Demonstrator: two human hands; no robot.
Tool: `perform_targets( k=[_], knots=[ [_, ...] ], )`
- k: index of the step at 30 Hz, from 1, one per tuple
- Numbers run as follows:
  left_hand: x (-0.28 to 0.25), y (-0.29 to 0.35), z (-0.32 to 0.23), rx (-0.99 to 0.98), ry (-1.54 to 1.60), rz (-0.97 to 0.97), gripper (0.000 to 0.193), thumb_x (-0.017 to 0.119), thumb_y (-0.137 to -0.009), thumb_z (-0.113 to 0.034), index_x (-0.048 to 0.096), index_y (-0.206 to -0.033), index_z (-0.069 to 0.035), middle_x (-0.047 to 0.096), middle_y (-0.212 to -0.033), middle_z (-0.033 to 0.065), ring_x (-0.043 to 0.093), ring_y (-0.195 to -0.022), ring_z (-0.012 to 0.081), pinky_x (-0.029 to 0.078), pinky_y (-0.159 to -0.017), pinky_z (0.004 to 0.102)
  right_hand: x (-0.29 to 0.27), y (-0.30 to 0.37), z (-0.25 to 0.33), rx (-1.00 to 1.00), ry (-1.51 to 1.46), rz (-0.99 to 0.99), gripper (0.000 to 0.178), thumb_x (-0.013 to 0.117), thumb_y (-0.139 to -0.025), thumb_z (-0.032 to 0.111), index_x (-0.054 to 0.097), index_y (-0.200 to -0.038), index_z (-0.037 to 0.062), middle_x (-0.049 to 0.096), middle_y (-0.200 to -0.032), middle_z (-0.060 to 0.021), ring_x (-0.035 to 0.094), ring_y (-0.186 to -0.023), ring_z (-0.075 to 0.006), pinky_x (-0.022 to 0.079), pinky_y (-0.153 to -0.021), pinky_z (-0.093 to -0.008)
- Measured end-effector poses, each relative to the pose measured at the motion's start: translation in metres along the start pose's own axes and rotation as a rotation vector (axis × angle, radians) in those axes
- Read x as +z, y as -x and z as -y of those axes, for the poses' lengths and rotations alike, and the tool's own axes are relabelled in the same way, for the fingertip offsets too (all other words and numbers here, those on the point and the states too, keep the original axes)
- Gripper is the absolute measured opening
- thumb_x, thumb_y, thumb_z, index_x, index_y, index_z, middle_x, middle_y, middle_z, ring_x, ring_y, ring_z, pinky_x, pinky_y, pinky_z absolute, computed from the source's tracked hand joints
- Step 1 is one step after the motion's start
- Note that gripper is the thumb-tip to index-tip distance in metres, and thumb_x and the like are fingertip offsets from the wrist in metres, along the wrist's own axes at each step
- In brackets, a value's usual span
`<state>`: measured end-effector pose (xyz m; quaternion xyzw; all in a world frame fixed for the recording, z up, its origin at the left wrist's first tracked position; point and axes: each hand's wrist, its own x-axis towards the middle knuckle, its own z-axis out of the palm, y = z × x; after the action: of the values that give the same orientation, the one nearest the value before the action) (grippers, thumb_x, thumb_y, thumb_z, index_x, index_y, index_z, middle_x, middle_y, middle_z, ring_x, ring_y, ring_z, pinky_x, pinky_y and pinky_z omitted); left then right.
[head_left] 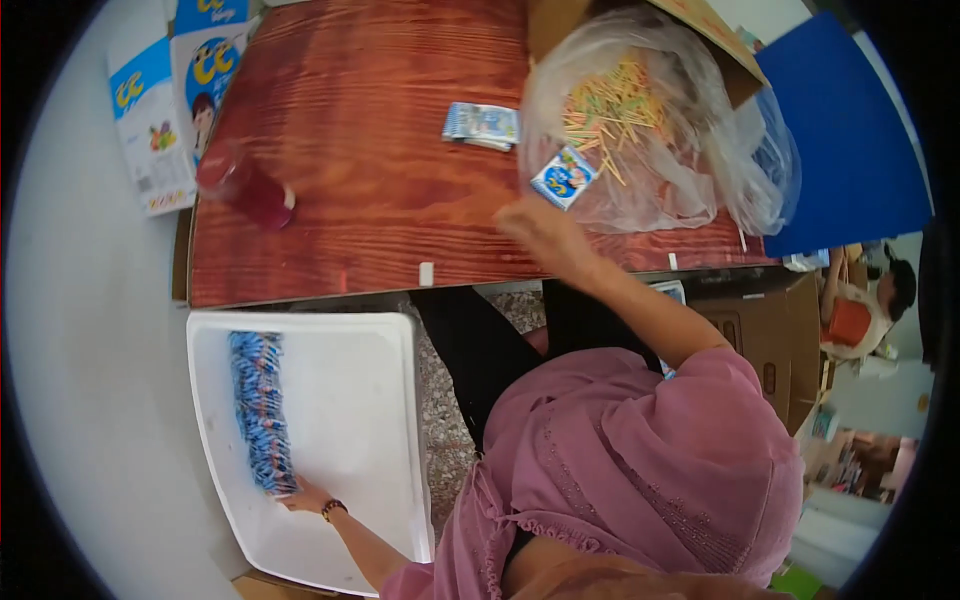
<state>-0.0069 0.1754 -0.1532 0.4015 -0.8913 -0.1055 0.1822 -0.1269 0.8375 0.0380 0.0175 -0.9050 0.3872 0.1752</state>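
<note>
Inside a white plastic tub (355, 400) at the lower left, a long row of small blue packets (260, 400) stands packed along one side. My left hand (306, 495), with a beaded bracelet at the wrist, is closed at the near end of this row, fingers against the last packets. Over the table's front edge, my right hand (545, 232) is smeared by motion, so its grip does not show. Just beyond it, a blue-and-white packet (565, 178) lies at the edge of a clear plastic bag (680, 195) of thin coloured sticks (620, 105).
A small stack of packets (480, 124) lies on the red-brown wooden table (380, 90). At its left is a jar with a red body (245, 187), near printed cartons (150, 130). A blue board (840, 140) stands at right; another person (870, 305) is beyond it.
</note>
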Motion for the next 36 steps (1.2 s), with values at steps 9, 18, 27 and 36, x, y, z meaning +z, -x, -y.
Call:
perform_targets(
  k=[9, 18, 27, 36],
  knots=[
    [-0.037, 0.028, -0.102, -0.109, 0.029, -0.127, 0.067, 0.064, -0.088, -0.033, 0.037, -0.135, 0.006, 0.042, -0.128, 0.0279, 0.042, -0.121, 0.0398, 0.040, -0.097, 0.0493, -0.120, -0.035, -0.135, 0.078, 0.240, -0.028, 0.023, 0.070, -0.077, 0.017, 0.062, -0.095, 0.0047, 0.061, -0.094, -0.0121, 0.061, -0.087, -0.0260, 0.047, -0.074, -0.0346],
    [-0.142, 0.105, -0.306, 0.366, 0.825, -0.263, 0.042, 0.058, -0.093, -0.018, 0.047, -0.129, 0.002, 0.050, -0.131, 0.0150, 0.050, -0.117, 0.0272, 0.042, -0.097, 0.0397, -0.129, -0.061, -0.144, 0.124, 0.384, 0.328, 0.031, 0.069, -0.074, 0.023, 0.062, -0.101, 0.0097, 0.065, -0.090, -0.0109, 0.060, -0.092, -0.0276, 0.044, -0.081, -0.0403],
    [-0.134, 0.285, -0.541, 0.964, 0.942, 0.471, 0.020, 0.062, -0.085, -0.004, 0.064, -0.105, -0.002, 0.062, -0.108, 0.0127, 0.054, -0.108, 0.0261, 0.040, -0.095, 0.0373, -0.131, -0.042, -0.147, -0.265, 0.288, -0.049, 0.019, 0.058, -0.087, 0.026, 0.069, -0.094, 0.0121, 0.066, -0.089, -0.0068, 0.059, -0.088, -0.0215, 0.037, -0.086, -0.0356],
    [-0.077, 0.366, -0.628, 1.024, 0.889, 0.607, 0.024, 0.068, -0.081, -0.014, 0.064, -0.102, -0.004, 0.061, -0.092, 0.0124, 0.054, -0.084, 0.0304, 0.039, -0.081, 0.0402, -0.141, -0.032, -0.159, 0.023, -0.360, -0.020, 0.017, 0.059, -0.087, 0.021, 0.066, -0.092, 0.0064, 0.065, -0.080, -0.0061, 0.062, -0.073, -0.0268, 0.049, -0.062, -0.0344]
  ],
)
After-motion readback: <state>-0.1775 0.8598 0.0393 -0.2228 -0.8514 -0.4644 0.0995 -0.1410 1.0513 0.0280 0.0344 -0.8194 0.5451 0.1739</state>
